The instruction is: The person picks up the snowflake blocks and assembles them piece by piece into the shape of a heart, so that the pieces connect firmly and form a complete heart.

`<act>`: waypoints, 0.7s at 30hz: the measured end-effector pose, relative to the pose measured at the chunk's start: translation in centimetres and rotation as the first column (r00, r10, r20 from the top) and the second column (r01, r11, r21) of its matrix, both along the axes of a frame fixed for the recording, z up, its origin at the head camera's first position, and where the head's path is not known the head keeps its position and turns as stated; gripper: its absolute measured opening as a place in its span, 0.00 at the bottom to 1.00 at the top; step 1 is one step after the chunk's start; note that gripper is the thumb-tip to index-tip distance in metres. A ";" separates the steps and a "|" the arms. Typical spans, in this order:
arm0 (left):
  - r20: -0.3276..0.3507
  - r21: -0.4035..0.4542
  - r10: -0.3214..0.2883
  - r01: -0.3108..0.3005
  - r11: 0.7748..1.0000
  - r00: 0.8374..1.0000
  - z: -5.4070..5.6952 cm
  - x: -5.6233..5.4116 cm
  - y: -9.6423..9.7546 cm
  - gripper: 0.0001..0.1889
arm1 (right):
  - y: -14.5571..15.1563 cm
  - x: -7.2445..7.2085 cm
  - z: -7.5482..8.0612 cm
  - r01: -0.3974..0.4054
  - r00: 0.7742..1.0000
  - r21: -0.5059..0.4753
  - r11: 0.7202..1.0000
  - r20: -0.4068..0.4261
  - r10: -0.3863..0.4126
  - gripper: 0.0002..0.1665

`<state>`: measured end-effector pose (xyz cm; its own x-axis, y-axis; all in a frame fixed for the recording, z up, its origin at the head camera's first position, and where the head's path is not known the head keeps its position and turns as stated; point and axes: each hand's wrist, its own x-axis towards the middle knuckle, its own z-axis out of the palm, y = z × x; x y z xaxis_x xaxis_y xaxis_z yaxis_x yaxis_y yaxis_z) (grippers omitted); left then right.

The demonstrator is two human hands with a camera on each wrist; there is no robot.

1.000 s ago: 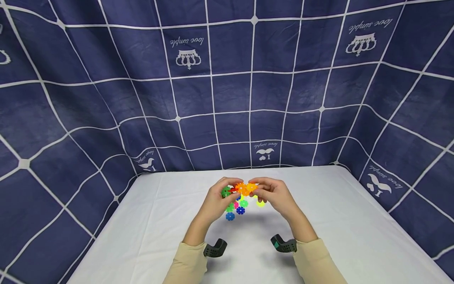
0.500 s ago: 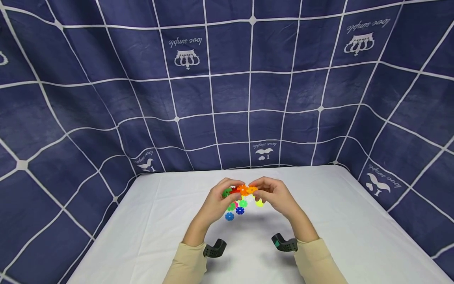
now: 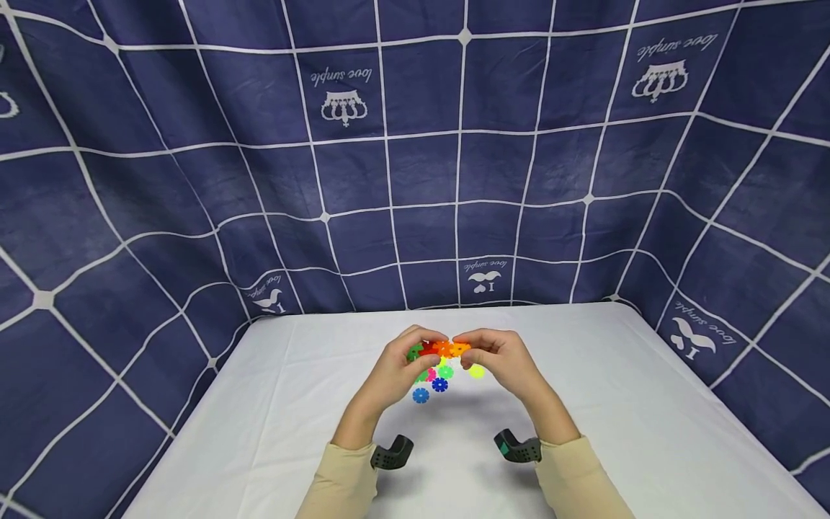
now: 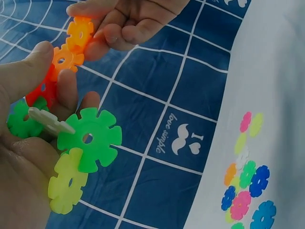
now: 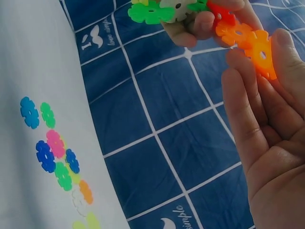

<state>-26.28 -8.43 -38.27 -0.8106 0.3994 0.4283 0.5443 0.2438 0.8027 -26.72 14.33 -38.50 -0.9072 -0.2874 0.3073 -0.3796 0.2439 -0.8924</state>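
A chain of notched plastic snowflake discs is held up between both hands over the table. My left hand [image 3: 392, 371] pinches it around the red disc [image 4: 43, 90]. From that hand hang a dark green disc [image 4: 24, 119], a white disc [image 4: 50, 120], a bright green disc [image 4: 102, 155] and a yellow disc [image 4: 62, 188]. On the red disc's other side comes an orange disc [image 5: 233, 32], slotted to a lighter orange disc [image 5: 262, 55] at the end. Thumb and fingers of my right hand [image 3: 509, 360] pinch this end disc. The fingers partly hide the joints.
Several loose discs lie on the white table [image 3: 272, 404] beneath the hands, among them a light blue disc [image 3: 421, 395], a dark blue disc [image 3: 439, 385] and a yellow disc [image 3: 476, 371]. A blue checked curtain [image 3: 421, 173] surrounds the table's back and sides.
The lighter orange disc and its neighbour have tipped and now stand more in line with the red disc. Both hands stay almost in place.
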 end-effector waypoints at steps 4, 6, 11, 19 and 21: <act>-0.007 -0.008 -0.016 0.016 1.000 1.000 0.1 -0.1 0.1 0.13 | 0.1 0.0 0.0 -0.015 1.000 -0.004 1.000 0.004 0.015 0.14; -0.009 -0.010 -0.022 0.022 1.000 1.000 0.1 -0.1 0.1 0.13 | 0.1 0.0 -0.1 -0.025 1.000 -0.007 1.000 0.006 0.025 0.14; -0.006 -0.017 -0.022 0.021 1.000 1.000 0.1 0.0 0.2 0.12 | 0.1 -0.1 -0.2 -0.031 0.999 -0.012 0.999 0.012 0.031 0.15; -0.011 -0.009 -0.005 0.004 1.000 1.000 0.1 0.1 0.2 0.12 | -0.1 -0.3 -0.3 -0.018 1.000 0.002 1.000 0.021 0.017 0.13; -0.007 0.001 0.009 -0.009 1.000 1.000 -0.1 0.0 0.3 0.12 | -0.2 -0.3 -0.4 -0.015 1.000 0.004 1.000 0.020 0.015 0.13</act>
